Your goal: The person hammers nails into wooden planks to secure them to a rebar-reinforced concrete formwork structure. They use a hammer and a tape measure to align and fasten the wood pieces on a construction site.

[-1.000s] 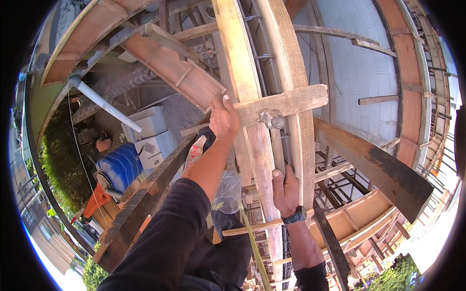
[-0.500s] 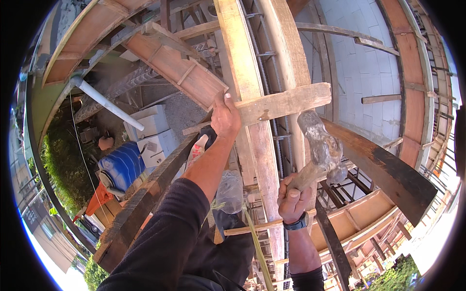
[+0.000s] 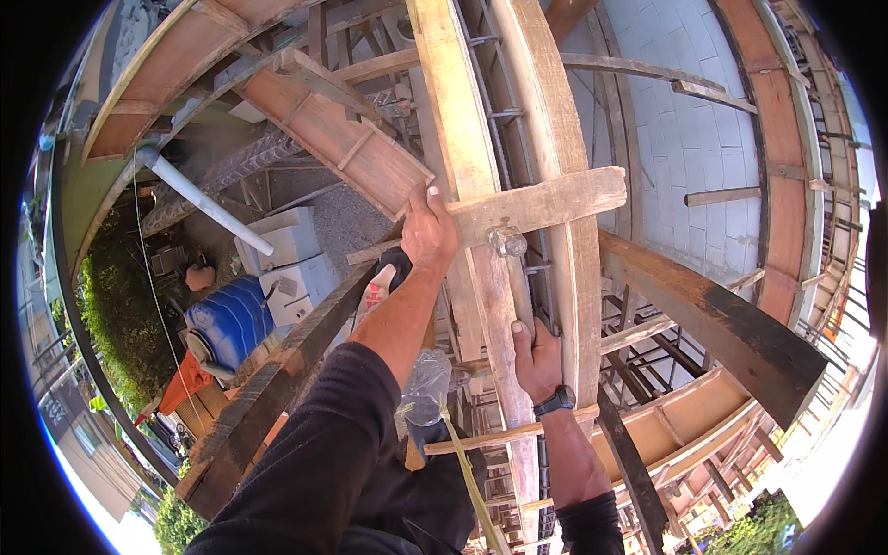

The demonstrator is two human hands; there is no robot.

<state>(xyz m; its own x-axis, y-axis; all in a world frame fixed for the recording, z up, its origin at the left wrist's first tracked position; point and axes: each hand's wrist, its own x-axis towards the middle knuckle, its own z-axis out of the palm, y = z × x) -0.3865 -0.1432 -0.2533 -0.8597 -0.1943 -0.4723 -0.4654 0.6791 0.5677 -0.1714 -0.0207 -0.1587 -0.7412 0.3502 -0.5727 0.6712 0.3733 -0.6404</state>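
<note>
While right hand [image 3: 538, 363] clamped hammer [image 3: 518, 273] by handle, hammer head [image 3: 506, 242] overlapped near edge of board [image 3: 573, 196] ahead, contact unclear. Left hand [image 3: 429, 231] was nearer, touching board's left part, finger closure unclear. Board's long axis crossed paired planks [image 3: 455, 129].

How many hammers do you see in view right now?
1: the hammer in the right hand, its head by the near edge of the wooden crosspiece. Others could be hidden among the timber below.

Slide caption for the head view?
Right hand grips a hammer, head at a wooden crosspiece; left hand at the crosspiece's left part.
</note>
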